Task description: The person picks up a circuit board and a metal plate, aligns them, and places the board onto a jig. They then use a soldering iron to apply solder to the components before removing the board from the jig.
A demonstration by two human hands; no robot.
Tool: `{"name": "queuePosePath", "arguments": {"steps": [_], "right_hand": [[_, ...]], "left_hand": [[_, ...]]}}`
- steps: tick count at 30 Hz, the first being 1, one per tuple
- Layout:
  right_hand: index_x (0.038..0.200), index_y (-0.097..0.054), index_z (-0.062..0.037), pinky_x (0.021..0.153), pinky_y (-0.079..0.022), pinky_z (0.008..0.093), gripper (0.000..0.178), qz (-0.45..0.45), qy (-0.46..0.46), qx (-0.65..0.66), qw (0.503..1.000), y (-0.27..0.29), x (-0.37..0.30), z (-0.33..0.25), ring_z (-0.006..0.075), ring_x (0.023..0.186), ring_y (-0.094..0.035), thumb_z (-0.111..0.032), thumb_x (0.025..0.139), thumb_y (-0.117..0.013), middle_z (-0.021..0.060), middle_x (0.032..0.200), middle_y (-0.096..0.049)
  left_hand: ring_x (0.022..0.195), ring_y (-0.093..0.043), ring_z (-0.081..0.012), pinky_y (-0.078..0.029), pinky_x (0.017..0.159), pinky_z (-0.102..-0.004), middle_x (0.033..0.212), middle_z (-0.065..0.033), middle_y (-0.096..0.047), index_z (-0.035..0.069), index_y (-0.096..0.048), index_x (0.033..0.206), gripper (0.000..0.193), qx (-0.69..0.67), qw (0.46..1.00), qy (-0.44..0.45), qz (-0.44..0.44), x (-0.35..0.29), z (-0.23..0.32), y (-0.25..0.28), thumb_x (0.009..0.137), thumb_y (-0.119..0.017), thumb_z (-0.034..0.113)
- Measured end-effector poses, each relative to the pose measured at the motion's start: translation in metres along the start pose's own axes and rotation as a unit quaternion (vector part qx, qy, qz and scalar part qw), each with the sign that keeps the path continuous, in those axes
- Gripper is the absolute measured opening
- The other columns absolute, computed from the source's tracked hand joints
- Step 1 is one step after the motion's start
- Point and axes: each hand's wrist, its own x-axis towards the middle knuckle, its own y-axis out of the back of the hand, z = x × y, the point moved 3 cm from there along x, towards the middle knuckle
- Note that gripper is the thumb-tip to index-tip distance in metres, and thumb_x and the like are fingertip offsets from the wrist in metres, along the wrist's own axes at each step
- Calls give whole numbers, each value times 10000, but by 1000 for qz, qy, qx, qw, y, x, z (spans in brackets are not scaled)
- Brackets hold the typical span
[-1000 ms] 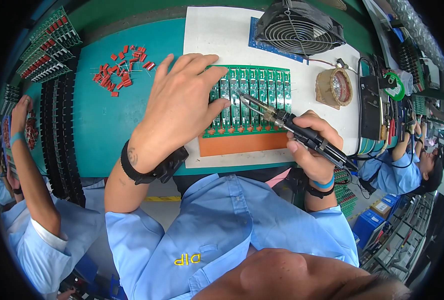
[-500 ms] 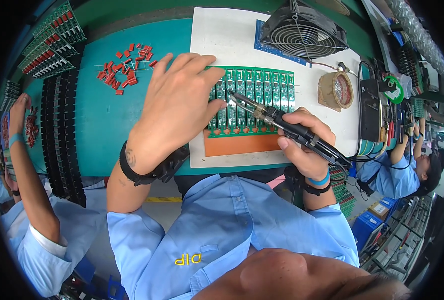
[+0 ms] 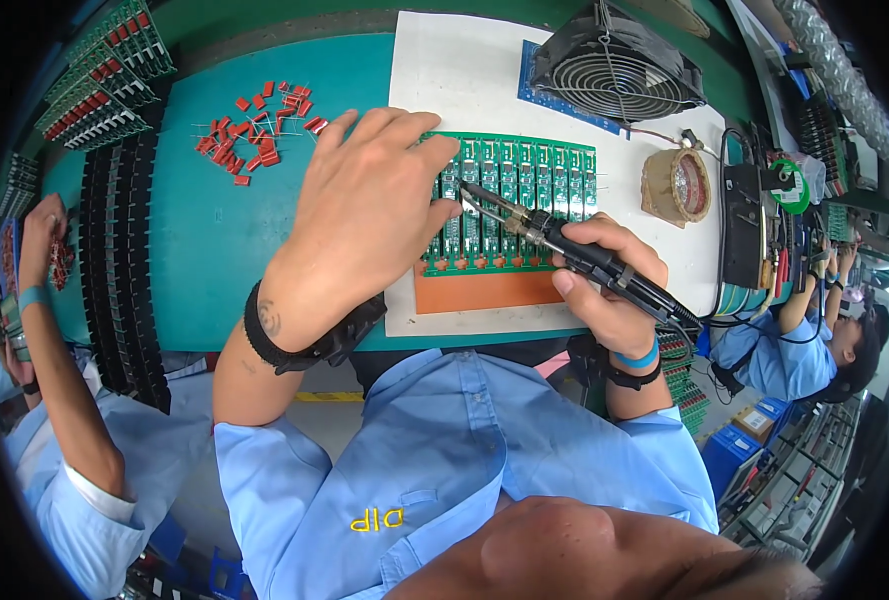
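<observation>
A green circuit board panel (image 3: 525, 205) with several narrow boards side by side lies in front of me, over an orange-brown sheet (image 3: 490, 294). My left hand (image 3: 365, 190) is closed on the panel's left edge, thumb and forefinger spread on its face. Its palm hides that side. My right hand (image 3: 615, 280) is wrapped round a black soldering iron (image 3: 595, 262), which has a thin metal guide beside its tip. The iron slants to the upper left, its tip at the panel near my left forefinger. Just beyond the left fingers lies a red capacitor (image 3: 315, 125).
Loose red capacitors (image 3: 235, 145) lie on the green mat (image 3: 215, 260). At the back right stands a black fan (image 3: 615, 70); a tape roll (image 3: 680, 187) sits right on the white sheet (image 3: 445, 60). A black slotted rack (image 3: 120, 270) stands left. Co-workers sit on both sides.
The view has shifted slightly. The iron's tip sits a little further left on the panel, and my left hand keeps its place. The co-worker's hand at the left has moved slightly.
</observation>
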Motion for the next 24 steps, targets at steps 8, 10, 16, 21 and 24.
{"name": "queuePosePath", "arguments": {"steps": [8,10,16,21,24], "right_hand": [[1193,-697,63,764,-541,280,378,-1,2,9,1000,0,0,-1,168,843,-679,-2,834,-797,128,939,-702],[1193,-697,63,764,-541,281,378,-2,0,8,1000,0,0,0,168,843,-678,-2,834,-797,128,941,-703],[1189,-697,61,768,-542,281,374,0,6,7,1000,0,1,-1,167,846,-678,-3,834,-797,128,953,-704],[1171,-712,24,709,-499,271,373,15,3,24,1000,-3,1,-2,141,794,-642,44,813,-812,97,910,-705],[1182,-700,45,748,-519,286,369,11,2,14,1000,0,-1,-3,165,830,-657,-6,833,-808,120,944,-703]], "left_hand": [[1307,-598,-307,-423,1142,-513,1347,-119,-692,51,-749,1178,425,-5,1000,-2,8,0,0,-1,795,-882,178],[1307,-598,-306,-427,1139,-509,1345,-120,-693,52,-750,1177,427,-4,1000,-3,10,0,0,-1,791,-884,176],[1302,-601,-308,-431,1137,-509,1342,-120,-693,52,-751,1168,423,-5,1000,-4,10,0,-1,0,786,-885,177],[1298,-604,-335,-448,1109,-474,1354,-116,-696,58,-753,1198,457,-2,1000,0,7,0,1,2,779,-891,176],[1300,-605,-347,-458,1095,-455,1363,-116,-697,58,-753,1215,475,-2,1000,3,3,-1,2,2,776,-894,173]]}}
